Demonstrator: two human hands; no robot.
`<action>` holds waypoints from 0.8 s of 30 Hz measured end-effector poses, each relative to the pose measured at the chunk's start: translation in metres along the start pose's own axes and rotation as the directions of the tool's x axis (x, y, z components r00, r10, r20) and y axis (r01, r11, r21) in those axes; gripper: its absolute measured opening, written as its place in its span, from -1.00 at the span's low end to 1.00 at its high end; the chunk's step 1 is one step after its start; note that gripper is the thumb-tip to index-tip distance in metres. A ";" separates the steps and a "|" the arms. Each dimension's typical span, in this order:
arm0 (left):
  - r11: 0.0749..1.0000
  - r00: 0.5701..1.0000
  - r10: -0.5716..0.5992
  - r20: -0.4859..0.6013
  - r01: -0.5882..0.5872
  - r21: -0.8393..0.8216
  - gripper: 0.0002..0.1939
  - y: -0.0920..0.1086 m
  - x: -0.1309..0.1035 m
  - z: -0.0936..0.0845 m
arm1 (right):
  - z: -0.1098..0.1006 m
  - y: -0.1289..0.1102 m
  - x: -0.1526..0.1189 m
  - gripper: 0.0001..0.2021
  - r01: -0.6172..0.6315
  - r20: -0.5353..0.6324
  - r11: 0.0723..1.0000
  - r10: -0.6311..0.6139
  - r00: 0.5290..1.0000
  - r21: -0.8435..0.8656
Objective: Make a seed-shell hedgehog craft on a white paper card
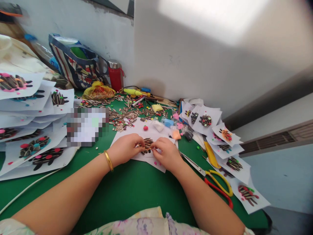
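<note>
White paper sheets [127, 130] lie on the green table [127, 195]. On them, between my hands, sits a small cluster of striped sunflower seeds [148, 143]. My left hand [126, 148], with a gold bangle at the wrist, has its fingers pinched at the cluster's left side. My right hand [167, 151] is closed at the right side, thumb and fingertips together against the seeds. Whatever lies between either hand's fingertips is too small to make out. A red clay ball [145, 128] rests on the paper behind the cluster, beside a white clay packet [158, 126].
Loose seeds [122, 114] spread behind the paper. Scissors [205, 173] and a yellow cutter [211, 155] lie to the right. Finished seed pictures are stacked left [58, 114] and right [212, 114]. A red flask [115, 76] and striped bag [73, 65] stand at the back.
</note>
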State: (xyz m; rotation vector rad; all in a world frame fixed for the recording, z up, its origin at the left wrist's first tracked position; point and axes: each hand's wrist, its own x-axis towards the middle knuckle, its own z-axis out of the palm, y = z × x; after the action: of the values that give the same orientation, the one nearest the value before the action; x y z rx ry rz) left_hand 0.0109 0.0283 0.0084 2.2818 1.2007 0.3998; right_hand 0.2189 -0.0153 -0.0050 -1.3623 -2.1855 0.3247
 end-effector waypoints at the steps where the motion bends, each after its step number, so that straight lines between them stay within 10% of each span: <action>1: 0.999 0.999 0.023 0.036 -0.025 0.035 -0.87 0.000 -0.001 -0.002 | 0.001 0.000 0.000 -0.88 0.019 0.012 1.000 -0.019 1.000 -0.012; 10: 0.949 0.982 0.121 0.143 -0.157 0.274 -0.86 0.003 -0.002 0.002 | 0.013 -0.005 0.000 -0.78 0.150 0.092 0.976 -0.137 0.986 -0.159; 24: 0.975 0.983 0.040 0.181 -0.078 0.207 -0.88 -0.001 0.002 -0.003 | 0.016 -0.016 0.002 -0.81 0.130 0.095 0.907 -0.100 0.990 -0.401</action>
State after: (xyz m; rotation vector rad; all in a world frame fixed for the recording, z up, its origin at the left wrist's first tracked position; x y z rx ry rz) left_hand 0.0100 0.0314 0.0102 2.4805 1.1347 0.0904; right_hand 0.1968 -0.0194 -0.0104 -1.4397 -2.4783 -0.1407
